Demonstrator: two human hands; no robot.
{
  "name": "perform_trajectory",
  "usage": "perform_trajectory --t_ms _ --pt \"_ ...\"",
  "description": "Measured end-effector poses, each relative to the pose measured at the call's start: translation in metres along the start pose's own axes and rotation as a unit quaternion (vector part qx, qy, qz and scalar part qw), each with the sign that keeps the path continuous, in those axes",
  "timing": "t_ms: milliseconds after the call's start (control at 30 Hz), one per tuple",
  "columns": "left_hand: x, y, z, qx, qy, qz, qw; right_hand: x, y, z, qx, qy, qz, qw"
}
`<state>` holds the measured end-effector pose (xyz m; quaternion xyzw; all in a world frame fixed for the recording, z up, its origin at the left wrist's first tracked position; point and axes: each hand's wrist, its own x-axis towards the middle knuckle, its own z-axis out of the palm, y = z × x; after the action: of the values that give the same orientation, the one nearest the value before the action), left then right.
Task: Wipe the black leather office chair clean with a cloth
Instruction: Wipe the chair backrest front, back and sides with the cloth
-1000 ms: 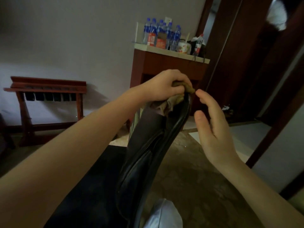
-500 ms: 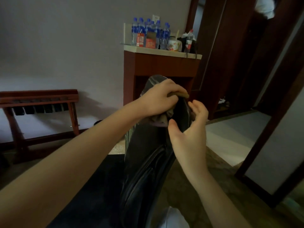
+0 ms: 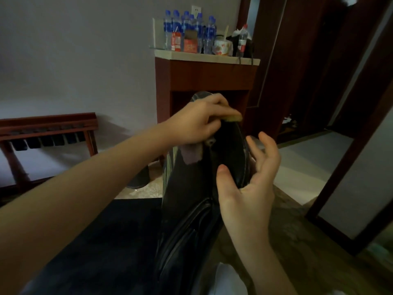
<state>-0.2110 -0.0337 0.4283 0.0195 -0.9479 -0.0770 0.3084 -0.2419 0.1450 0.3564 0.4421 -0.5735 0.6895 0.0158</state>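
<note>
Right hand (image 3: 251, 188) has reached the upright chair back (image 3: 191, 188), spread wide; left hand (image 3: 202, 122) seemingly grips cloth (image 3: 231, 118).

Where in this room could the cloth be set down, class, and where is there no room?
Free: the dark chair seat left of the backrest, and the pale floor between cabinet and doorway. Crowded: the cabinet top, packed with water bottles, cartons and a cup. The left hand holds the cloth.
</note>
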Motion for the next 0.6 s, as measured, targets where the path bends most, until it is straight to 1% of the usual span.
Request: perform_trajectory --t_ms 67,133,233,333,400,500,600 --pt "0.016 -0.019 0.003 0.028 -0.01 -0.067 0.997 0.0 0.0 0.0 0.002 0.001 0.001 1.0" --pt "0.028 -0.027 0.005 0.025 -0.023 -0.112 0.993 0.0 0.001 0.0 0.005 0.005 0.002 1.0" --pt "0.031 -0.023 0.001 -0.008 -0.051 -0.122 0.991 0.0 0.001 0.001 0.006 0.017 -0.005 1.0" --pt "0.012 -0.002 -0.008 -0.048 -0.059 -0.074 0.994 -0.003 0.002 0.003 0.011 0.025 -0.012 1.0" --pt "-0.005 0.021 -0.011 -0.081 -0.058 -0.024 0.995 -0.004 0.001 0.004 0.025 0.031 -0.011 0.999" --pt "-0.026 0.052 -0.017 -0.117 -0.07 0.052 0.989 -0.003 0.001 0.003 0.031 0.026 -0.03 0.999" --pt "-0.043 0.072 -0.023 -0.132 -0.09 0.086 0.983 -0.002 -0.001 0.0 0.024 0.016 -0.041 0.999"
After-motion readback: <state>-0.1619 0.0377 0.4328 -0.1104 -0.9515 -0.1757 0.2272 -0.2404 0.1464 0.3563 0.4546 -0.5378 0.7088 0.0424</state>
